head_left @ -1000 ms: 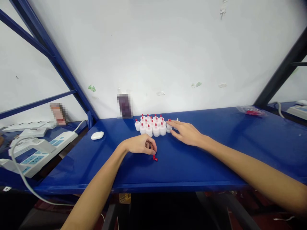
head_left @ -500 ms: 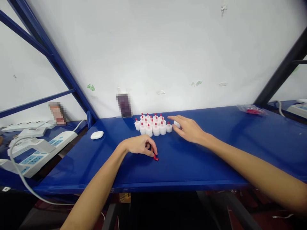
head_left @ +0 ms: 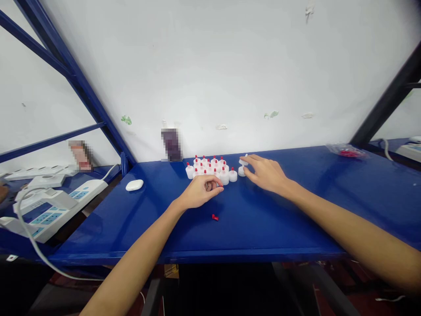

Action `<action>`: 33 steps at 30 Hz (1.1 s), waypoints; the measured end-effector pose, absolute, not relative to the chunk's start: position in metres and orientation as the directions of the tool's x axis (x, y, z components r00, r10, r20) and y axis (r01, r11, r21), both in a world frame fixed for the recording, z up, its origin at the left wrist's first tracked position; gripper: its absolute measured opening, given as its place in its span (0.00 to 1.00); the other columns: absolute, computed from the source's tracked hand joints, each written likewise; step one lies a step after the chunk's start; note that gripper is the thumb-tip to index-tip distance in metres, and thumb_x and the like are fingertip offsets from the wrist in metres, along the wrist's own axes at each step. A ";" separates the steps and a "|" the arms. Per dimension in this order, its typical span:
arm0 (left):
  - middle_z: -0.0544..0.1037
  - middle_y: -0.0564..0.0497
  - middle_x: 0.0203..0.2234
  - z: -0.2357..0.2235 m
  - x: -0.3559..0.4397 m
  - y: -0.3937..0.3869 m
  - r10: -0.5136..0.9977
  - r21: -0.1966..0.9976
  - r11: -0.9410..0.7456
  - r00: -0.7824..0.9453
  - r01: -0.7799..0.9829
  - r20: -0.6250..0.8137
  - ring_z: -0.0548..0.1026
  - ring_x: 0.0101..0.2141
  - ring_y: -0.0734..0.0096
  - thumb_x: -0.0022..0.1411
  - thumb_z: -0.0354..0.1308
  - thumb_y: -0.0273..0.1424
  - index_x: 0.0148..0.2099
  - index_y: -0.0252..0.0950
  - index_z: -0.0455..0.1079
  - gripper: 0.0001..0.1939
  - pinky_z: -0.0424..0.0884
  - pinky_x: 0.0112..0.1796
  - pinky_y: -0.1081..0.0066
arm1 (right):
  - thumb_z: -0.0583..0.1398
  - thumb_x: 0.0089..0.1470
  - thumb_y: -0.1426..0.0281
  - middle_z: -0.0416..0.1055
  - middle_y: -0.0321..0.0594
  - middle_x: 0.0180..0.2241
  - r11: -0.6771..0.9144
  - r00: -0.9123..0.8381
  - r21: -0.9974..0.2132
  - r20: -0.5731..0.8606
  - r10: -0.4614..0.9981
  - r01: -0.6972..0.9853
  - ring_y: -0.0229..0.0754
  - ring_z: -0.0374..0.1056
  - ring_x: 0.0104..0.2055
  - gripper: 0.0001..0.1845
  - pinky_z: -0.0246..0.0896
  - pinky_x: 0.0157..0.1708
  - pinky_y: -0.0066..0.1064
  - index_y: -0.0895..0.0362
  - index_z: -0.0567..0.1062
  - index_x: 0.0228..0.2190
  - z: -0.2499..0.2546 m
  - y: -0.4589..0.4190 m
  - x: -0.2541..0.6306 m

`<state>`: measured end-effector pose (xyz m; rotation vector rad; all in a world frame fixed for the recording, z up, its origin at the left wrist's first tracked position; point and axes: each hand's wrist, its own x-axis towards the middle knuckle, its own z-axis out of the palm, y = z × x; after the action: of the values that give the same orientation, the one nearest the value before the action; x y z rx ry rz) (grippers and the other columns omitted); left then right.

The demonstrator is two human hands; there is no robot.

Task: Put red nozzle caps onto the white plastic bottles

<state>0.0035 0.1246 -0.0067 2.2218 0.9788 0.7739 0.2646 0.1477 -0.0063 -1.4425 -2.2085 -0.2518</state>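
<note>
Several small white bottles with red caps [head_left: 210, 169] stand in a tight cluster at the back of the blue shelf [head_left: 296, 219]. My right hand [head_left: 266, 174] is just right of the cluster, its fingertips closed round an uncapped white bottle [head_left: 242, 168]. In front of the cluster is my left hand [head_left: 201, 192], fingers curled, with a small red cap [head_left: 220, 188] pinched at the fingertips. One loose red cap [head_left: 214, 217] lies on the shelf nearer to me, apart from both hands.
A white oval case [head_left: 134, 185] lies to the left. Power strips with a cable [head_left: 49, 206] fill the lower left shelf. A clear bag with red pieces [head_left: 345, 152] sits far right. Blue frame bars [head_left: 82, 96] rise at the left; the wall is directly behind.
My left hand lifted from the loose caps and moved forward to the cluster with one cap, leaving one behind. My right hand shifted right and took hold of the uncapped bottle.
</note>
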 end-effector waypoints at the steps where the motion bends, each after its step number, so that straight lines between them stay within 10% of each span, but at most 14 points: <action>1: 0.70 0.54 0.24 -0.008 0.005 0.124 0.772 0.662 -0.598 0.546 0.452 0.325 0.63 0.23 0.77 0.64 0.57 0.38 0.41 0.34 0.73 0.12 0.60 0.26 0.75 | 0.53 0.61 0.66 0.73 0.45 0.52 0.437 -0.309 -0.128 0.535 0.786 0.890 0.50 0.74 0.39 0.21 0.66 0.35 0.39 0.53 0.72 0.53 -0.005 0.147 0.264; 6: 0.70 0.53 0.28 -0.012 0.009 0.122 0.697 0.481 -0.717 0.547 0.505 0.465 0.63 0.24 0.76 0.68 0.52 0.36 0.44 0.35 0.71 0.11 0.61 0.29 0.74 | 0.53 0.57 0.75 0.75 0.43 0.42 0.663 -0.442 -0.187 0.611 0.656 0.725 0.44 0.71 0.37 0.15 0.63 0.36 0.35 0.56 0.74 0.43 -0.002 0.135 0.254; 11: 0.69 0.55 0.27 -0.016 0.009 0.119 0.718 0.539 -0.695 0.493 0.476 0.491 0.64 0.24 0.76 0.71 0.46 0.38 0.46 0.36 0.62 0.11 0.61 0.29 0.74 | 0.51 0.59 0.77 0.74 0.42 0.37 0.823 -0.612 -0.295 0.558 0.561 0.485 0.47 0.65 0.44 0.12 0.59 0.44 0.40 0.54 0.73 0.38 -0.002 0.114 0.235; 23: 0.68 0.56 0.24 -0.018 0.014 0.115 0.701 0.551 -0.707 0.546 0.443 0.459 0.65 0.24 0.73 0.73 0.37 0.39 0.42 0.37 0.56 0.13 0.60 0.30 0.72 | 0.50 0.62 0.75 0.73 0.39 0.32 0.898 -0.680 -0.366 0.596 0.427 0.242 0.39 0.65 0.32 0.10 0.60 0.35 0.31 0.55 0.71 0.35 -0.005 0.104 0.227; 33: 0.67 0.58 0.22 -0.019 0.014 0.114 0.710 0.586 -0.692 0.543 0.422 0.447 0.64 0.22 0.75 0.73 0.39 0.39 0.43 0.37 0.58 0.13 0.60 0.29 0.74 | 0.49 0.63 0.75 0.75 0.42 0.39 0.896 -0.695 -0.346 0.572 0.436 0.278 0.43 0.69 0.41 0.13 0.63 0.44 0.37 0.55 0.72 0.41 -0.012 0.110 0.226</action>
<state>0.0138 0.1144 -0.0187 2.3727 0.9233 0.9559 0.2263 0.1104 -0.0119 -0.5095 -2.3786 0.3051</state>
